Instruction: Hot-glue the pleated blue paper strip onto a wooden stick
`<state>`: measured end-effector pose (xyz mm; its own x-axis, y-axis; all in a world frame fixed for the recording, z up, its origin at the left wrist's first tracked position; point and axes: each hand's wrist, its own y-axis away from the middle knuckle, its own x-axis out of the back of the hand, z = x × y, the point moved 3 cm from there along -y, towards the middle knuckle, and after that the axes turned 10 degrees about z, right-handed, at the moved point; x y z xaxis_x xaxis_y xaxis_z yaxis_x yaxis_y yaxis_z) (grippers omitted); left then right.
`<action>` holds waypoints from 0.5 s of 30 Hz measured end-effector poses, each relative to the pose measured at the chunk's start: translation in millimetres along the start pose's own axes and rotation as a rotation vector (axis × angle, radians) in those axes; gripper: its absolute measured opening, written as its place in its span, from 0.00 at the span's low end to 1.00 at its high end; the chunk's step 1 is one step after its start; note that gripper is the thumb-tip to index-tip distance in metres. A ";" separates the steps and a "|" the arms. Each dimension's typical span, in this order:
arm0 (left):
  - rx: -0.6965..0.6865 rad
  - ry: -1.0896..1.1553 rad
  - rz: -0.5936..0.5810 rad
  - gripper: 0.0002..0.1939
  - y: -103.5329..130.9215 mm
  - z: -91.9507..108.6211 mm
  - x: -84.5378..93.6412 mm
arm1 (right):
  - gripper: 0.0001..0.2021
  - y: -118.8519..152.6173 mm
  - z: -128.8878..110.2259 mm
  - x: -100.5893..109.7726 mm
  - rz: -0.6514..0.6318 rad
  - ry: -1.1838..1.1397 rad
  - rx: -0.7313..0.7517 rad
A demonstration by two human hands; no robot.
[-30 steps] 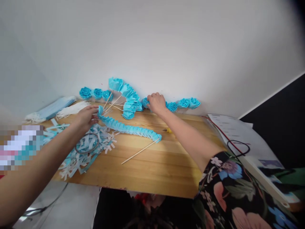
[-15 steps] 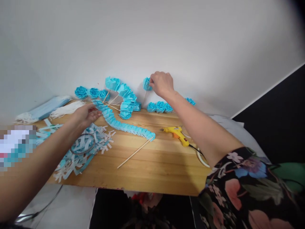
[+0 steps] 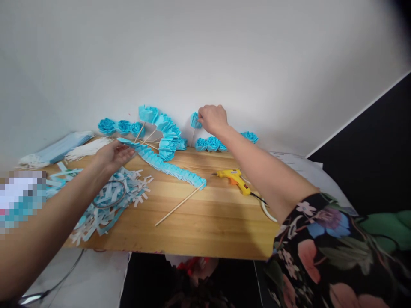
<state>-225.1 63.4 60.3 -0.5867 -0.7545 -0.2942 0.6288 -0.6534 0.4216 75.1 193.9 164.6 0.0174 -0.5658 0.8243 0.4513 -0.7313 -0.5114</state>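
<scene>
My left hand (image 3: 114,155) is closed on the far left end of a pleated blue paper strip (image 3: 170,167), which runs diagonally across the wooden table. A thin wooden stick (image 3: 178,208) touches the strip's right end and slants toward the front. Up by the wall, my right hand (image 3: 213,118) grips a blue paper flower (image 3: 195,120) by its head; its stem hangs down toward the table. Between my hands, a cluster of blue paper flowers on sticks (image 3: 168,127) leans at the back.
A yellow glue gun (image 3: 233,177) with a cord lies right of the strip. Paper scraps (image 3: 112,199) are heaped at left under my forearm. Behind them lie folded blue masks (image 3: 61,147) and white strings (image 3: 90,148). Rosettes (image 3: 212,144) line the wall; papers (image 3: 297,171) cover the right end.
My left hand has drawn the strip's end slightly left, making the strip straighter. The right hand, still with the flower, sits a little lower and further left in view.
</scene>
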 end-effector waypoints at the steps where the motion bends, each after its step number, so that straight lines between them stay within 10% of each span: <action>1: 0.000 0.005 -0.001 0.12 0.9 0.4 -0.2 | 0.14 2.2 -1.9 -4.3 -0.014 0.000 0.002; 15: -0.007 -0.015 -0.008 0.14 5.3 -1.8 -0.2 | 0.16 11.1 -3.2 -10.9 -0.064 -0.001 0.022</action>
<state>-220.8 60.0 61.1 -0.5995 -0.7481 -0.2844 0.6275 -0.6599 0.4132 77.1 190.7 149.1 -0.0110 -0.5173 0.8557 0.4713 -0.7574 -0.4518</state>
